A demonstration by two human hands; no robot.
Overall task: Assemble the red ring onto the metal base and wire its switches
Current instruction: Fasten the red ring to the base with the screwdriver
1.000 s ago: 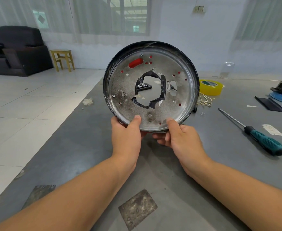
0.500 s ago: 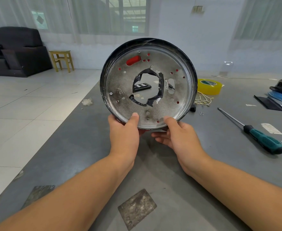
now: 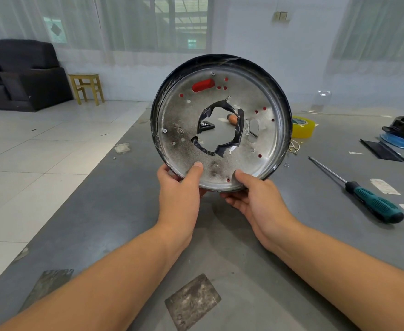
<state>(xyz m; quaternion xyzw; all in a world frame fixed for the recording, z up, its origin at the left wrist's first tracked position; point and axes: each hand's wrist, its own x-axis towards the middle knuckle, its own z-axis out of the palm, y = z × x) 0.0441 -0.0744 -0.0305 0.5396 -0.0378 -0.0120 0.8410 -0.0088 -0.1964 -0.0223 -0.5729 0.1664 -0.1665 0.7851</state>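
Head view: the metal base is held upright above the grey bench, its flat silver face toward the camera. The left hand has its grip clenched on the rim at 7 o'clock, thumb on the face; the right hand grips the rim at 5 o'clock likewise. Red shows through a slot at 11 o'clock and through small holes. Black tape edges the centre hole. A screwdriver lies at the base's 4 o'clock, yellow tape roll at 3 o'clock.
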